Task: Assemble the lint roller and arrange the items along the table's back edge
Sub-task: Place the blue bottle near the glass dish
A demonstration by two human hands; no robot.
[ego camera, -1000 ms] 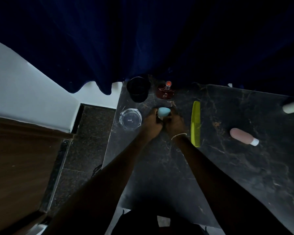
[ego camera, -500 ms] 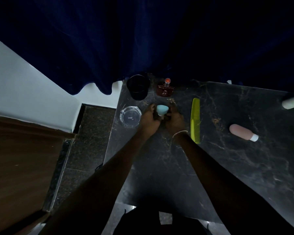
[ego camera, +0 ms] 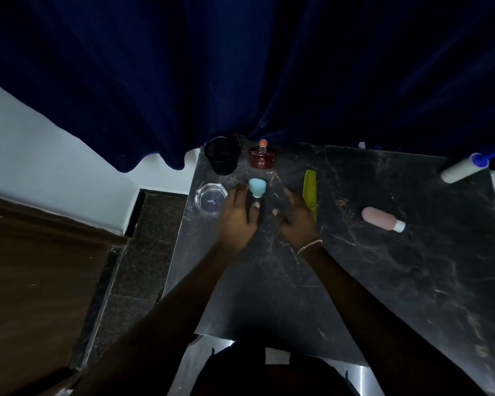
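Note:
A small object with a light-blue top (ego camera: pixel 257 187) on a dark base stands near the table's back left. My left hand (ego camera: pixel 235 217) holds it, with the thumb across the dark base and the fingers alongside. Just to its right, my right hand (ego camera: pixel 296 220) rests apart from the object, fingers loose and holding nothing. The lint roller (ego camera: pixel 461 168), a white roll on a blue handle, lies at the far right back corner. A black cup (ego camera: pixel 222 155) and a red perfume bottle (ego camera: pixel 262 159) stand along the back edge of the dark marble table (ego camera: pixel 383 281).
A glass ashtray (ego camera: pixel 210 198) sits left of my left hand at the table's left edge. A green comb (ego camera: pixel 310 188) lies beside my right hand. A pink bottle with a white cap (ego camera: pixel 382 219) lies further right. A dark blue curtain (ego camera: pixel 269 67) hangs behind the table.
Both hands were closed together around the light-blue-topped object. Now my right hand has come off it and moved right, while my left hand keeps hold.

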